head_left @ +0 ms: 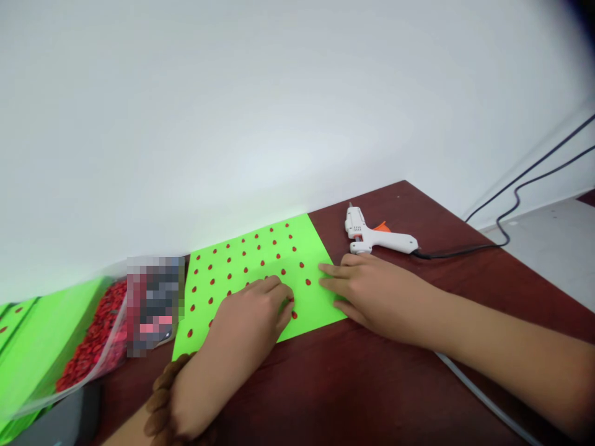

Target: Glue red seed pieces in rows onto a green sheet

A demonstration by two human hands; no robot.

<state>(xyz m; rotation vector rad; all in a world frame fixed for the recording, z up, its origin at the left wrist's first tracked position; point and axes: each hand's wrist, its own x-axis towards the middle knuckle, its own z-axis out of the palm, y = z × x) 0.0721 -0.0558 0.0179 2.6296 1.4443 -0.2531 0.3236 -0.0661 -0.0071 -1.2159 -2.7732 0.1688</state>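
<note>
A bright green paper sheet (274, 266) lies on the dark red wooden table (404, 210), printed or dotted with rows of small red seed-shaped pieces (261, 262). My left hand (251, 316) rests on the sheet's lower part, its bunched fingertips pinching a red piece (290, 300). A wooden bead bracelet (165, 396) circles my left wrist. Flat on the sheet's right edge lies my right hand (367, 291), holding nothing. Just beyond it stands a white hot glue gun (372, 232) with an orange trigger, not touching my hand.
At left, a clear plastic bag of red pieces (95, 341) sits beside a stack of green sheets (32, 353). A black cord (460, 251) runs from the glue gun toward the wall, and a grey cable (483, 396) crosses the table's front right.
</note>
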